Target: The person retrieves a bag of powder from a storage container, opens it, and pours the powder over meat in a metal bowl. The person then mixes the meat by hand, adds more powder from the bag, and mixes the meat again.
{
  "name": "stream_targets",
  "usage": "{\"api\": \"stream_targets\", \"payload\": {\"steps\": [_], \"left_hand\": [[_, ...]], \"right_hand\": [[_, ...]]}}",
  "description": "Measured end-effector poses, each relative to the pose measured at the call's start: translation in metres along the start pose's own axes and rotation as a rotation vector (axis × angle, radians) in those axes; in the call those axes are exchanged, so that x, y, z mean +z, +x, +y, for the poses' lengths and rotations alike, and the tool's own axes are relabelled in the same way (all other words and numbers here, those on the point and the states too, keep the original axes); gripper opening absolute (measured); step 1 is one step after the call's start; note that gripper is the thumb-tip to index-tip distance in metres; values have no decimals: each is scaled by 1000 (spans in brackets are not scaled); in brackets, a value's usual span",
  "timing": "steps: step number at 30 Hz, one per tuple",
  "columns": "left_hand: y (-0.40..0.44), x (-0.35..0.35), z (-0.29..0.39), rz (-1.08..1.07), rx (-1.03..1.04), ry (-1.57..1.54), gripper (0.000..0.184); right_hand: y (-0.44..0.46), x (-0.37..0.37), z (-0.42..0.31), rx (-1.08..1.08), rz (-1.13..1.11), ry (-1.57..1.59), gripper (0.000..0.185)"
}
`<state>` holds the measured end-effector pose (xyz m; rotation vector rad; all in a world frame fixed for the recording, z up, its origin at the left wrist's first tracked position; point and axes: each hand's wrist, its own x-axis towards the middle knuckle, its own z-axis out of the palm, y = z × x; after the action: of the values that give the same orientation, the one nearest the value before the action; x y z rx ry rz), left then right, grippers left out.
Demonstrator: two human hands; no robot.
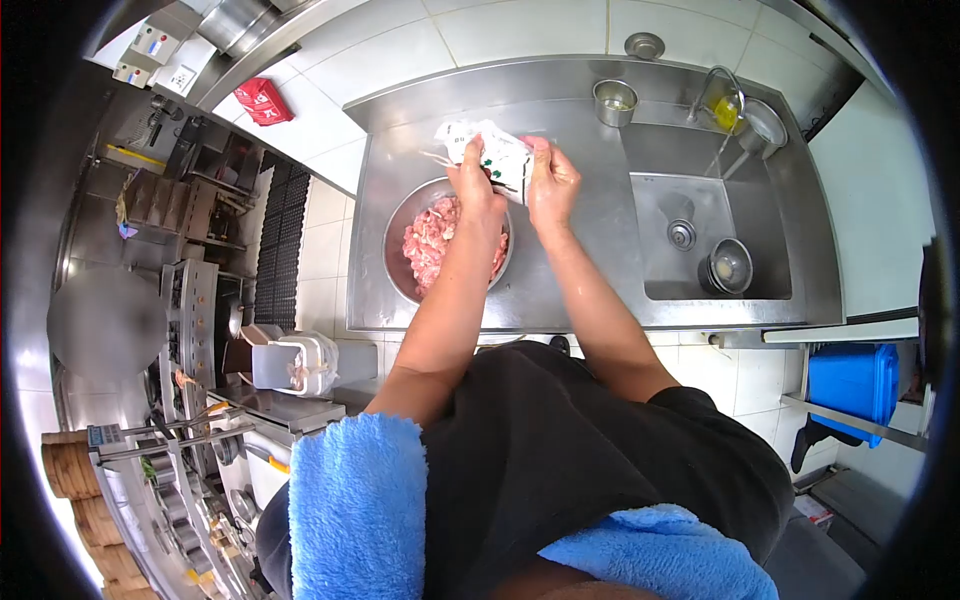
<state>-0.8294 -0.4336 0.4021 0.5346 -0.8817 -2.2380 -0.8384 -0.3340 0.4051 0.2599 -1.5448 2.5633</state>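
Between my two hands is a white printed packet (508, 165) with green marks, held above the steel counter. My left hand (474, 178) grips its left part, thumb lying on top. At the packet's right end, my right hand (550, 185) has its fingers closed on the edge. What the packet contains cannot be seen. Just below and left of it stands a round metal bowl (392, 258), with chunks of raw pink meat (428, 240) inside. My left forearm crosses over the bowl and hides part of the meat.
To the right, a sink (660, 215) has water running from its tap (738, 95), and small metal bowls (728, 268) sit in it. A metal pot (614, 103) stands at the counter's back. A red packet (264, 101) lies at the far left.
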Motion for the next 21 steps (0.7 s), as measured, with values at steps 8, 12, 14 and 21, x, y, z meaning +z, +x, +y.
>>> {"api": "stream_targets", "payload": {"steps": [8,12,14,21], "left_hand": [[17,11,3,-70,-117,-123,31],[10,17,13,-53,-207,-126,35],[16,14,9,-47,-229,-134,36],[17,16,2,-79,-233,-155,36]], "right_hand": [[14,15,-8,-38,-1,146,29],[13,10,-13,-41,-71,141,29],[12,9,-15,-52,-54,131,30],[16,17,-6,-39,162,215,26]]}}
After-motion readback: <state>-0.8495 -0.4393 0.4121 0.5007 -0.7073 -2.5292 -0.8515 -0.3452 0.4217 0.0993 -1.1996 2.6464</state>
